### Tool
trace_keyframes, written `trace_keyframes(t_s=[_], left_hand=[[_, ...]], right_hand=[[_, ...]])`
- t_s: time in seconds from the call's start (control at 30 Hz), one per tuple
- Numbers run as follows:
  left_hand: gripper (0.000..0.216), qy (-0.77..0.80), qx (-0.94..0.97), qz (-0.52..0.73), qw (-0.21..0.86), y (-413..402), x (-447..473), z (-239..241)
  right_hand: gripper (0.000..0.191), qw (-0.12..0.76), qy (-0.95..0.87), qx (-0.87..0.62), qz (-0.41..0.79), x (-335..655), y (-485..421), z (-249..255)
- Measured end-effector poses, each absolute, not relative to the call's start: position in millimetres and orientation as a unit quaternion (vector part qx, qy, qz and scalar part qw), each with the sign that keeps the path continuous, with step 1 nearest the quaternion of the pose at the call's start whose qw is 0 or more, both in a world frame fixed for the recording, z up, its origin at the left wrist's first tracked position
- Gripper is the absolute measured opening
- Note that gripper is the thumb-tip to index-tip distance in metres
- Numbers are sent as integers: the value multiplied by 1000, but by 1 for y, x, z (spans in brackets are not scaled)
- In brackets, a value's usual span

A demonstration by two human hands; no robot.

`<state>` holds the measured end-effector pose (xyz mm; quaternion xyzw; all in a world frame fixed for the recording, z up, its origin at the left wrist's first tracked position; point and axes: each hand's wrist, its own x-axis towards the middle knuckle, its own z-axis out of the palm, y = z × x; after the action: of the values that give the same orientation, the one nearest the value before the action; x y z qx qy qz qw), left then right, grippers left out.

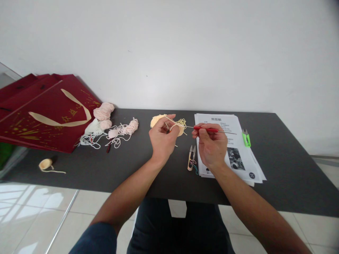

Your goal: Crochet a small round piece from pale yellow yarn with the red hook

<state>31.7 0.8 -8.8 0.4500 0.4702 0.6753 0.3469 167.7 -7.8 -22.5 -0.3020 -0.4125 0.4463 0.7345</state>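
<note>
My right hand is closed around the red handle of a crochet hook, whose thin metal shaft points left toward my other hand. My left hand pinches a small cream crochet piece, and a strand of its yarn runs over the raised index finger. The hook's tip is at the piece, but the exact stitch is too small to make out. Behind my left hand lies a pale yellow yarn ball, partly covered by the fingers. Loose yellow yarn shows just beyond the piece.
Printed sheets lie under my right hand, with green thread snips on their edge. Other snips lie left of them. Pink and white yarn, a small cream crochet cup and red paper bags are at the left.
</note>
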Motion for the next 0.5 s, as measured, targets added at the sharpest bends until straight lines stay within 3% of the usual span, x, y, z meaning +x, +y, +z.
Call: trace_keyframes(t_s=[0.5], left_hand=[[12,481,472,684,279,-2,33,-9]], right_hand=[[14,743,-454,-318,374,163,-14,-27]])
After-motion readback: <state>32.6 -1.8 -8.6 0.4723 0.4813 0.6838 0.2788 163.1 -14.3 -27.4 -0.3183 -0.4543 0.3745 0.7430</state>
